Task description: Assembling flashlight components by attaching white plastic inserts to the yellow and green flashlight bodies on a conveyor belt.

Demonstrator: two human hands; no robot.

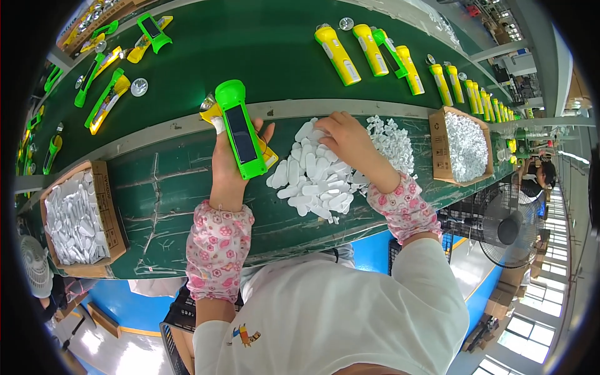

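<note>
Hands apart. Our left hand [227,167] is closed around a green casing [255,167] with a dark panel, just left of frame centre, with a yellow casing [271,157] showing behind it. Our right hand [347,139] is at the upper edge of the big white pieces [315,181], centre frame; fingertips bent into the pile, can't tell if they pinch one. Smaller white bits [394,147] lie just right. We judge the step as picking out a white piece; the next move probably calls for isolating one and lifting it clear, keeping the two casings steady.
</note>
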